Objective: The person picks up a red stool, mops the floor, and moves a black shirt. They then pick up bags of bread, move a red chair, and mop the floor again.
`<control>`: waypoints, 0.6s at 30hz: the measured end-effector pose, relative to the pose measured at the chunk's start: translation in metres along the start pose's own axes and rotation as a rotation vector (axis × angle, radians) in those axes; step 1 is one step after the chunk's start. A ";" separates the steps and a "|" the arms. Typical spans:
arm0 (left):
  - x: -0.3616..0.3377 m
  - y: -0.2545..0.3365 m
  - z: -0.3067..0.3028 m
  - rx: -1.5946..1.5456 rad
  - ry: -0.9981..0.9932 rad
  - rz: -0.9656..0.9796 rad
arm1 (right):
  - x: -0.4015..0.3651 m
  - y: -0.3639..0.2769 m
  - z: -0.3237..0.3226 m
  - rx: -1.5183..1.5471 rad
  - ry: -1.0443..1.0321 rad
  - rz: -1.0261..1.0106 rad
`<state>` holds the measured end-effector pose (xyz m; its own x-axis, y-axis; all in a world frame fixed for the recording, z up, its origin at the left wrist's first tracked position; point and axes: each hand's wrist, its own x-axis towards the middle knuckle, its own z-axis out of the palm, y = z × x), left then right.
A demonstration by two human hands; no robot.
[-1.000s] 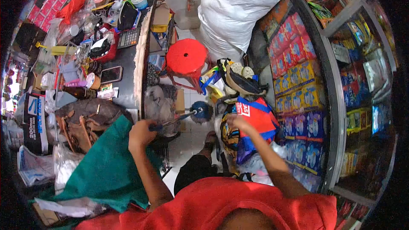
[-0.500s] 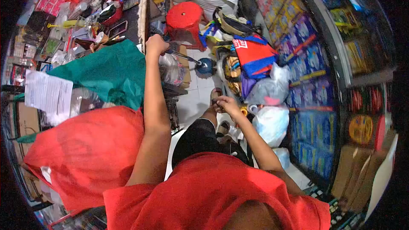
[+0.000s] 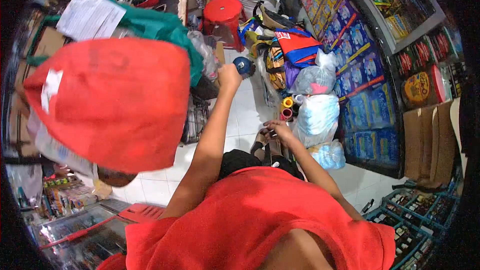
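The left hand (image 3: pixel 230 76) is a tight fist round the handle of a brush (image 3: pixel 243 65), held out on a straight arm on the near side of the stool (image 3: pixel 223 11), likely to keep the blue head clear of the body. The right hand (image 3: pixel 278 131) sits low at the knee, farther from the stool, fingers half curled; whether they hold anything cannot be told. Bags (image 3: pixel 312 77) heap beside the stool.

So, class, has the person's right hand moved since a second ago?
Yes. The right hand was touching the red and blue bag then; it has now drawn back from the bag, toward the person.
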<state>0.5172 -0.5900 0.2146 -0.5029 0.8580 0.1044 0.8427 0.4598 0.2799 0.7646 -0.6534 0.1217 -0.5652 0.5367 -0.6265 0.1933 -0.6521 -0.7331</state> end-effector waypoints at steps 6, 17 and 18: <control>-0.147 -0.081 0.103 -0.095 -0.256 0.001 | -0.042 0.035 0.024 0.063 0.112 -0.048; -0.215 -0.073 0.077 -1.423 -0.426 -0.754 | -0.131 0.173 0.050 0.155 0.029 0.266; -0.215 -0.068 0.064 -1.417 -0.429 -0.760 | -0.130 0.177 0.050 0.159 0.028 0.272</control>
<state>0.5804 -0.7915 0.1117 -0.4018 0.6574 -0.6375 -0.5050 0.4217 0.7531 0.8320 -0.8652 0.0864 -0.4873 0.3438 -0.8027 0.2051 -0.8484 -0.4879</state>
